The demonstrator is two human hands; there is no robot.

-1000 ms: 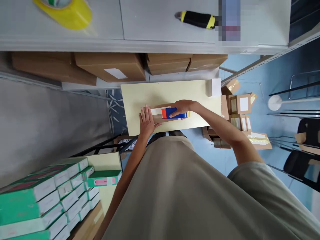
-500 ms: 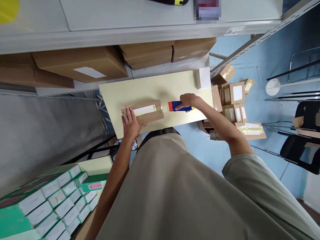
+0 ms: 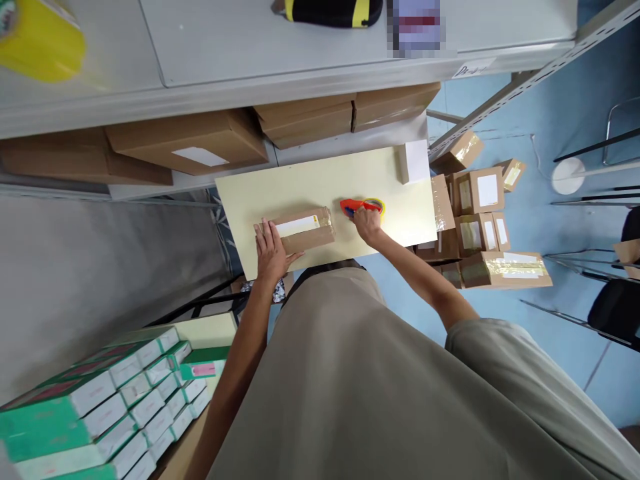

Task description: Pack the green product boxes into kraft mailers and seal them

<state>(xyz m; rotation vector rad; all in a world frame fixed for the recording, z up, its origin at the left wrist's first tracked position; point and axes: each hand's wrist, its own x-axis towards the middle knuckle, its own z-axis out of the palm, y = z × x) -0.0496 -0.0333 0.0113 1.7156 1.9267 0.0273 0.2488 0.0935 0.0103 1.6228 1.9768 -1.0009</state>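
A long cardboard box [image 3: 306, 239] with a white label and clear tape on its right end lies on the pale tabletop [image 3: 280, 180]. At its left end is my left hand [image 3: 273, 250], fingers over the top and thumb along the near side, gripping it. My right hand [image 3: 369, 225] is wrapped round a red and blue tape dispenser [image 3: 354, 204], just right of the box and apart from it. A yellow-edged tape roll shows at the dispenser's right end. My fingers hide part of its handle.
A small white box [image 3: 415, 162] stands at the table's far right corner. Large cartons [image 3: 195, 140] fill the shelf beyond, below an upper shelf holding a black and yellow cutter [image 3: 333, 12]. Taped parcels [image 3: 480, 190] are stacked on the right; green-and-white boxes [image 3: 115, 400] at lower left.
My right hand has turned the tape dispenser over, so its red side and roll now show instead of the blue underside. My left hand stays on the box. The view has shifted slightly.
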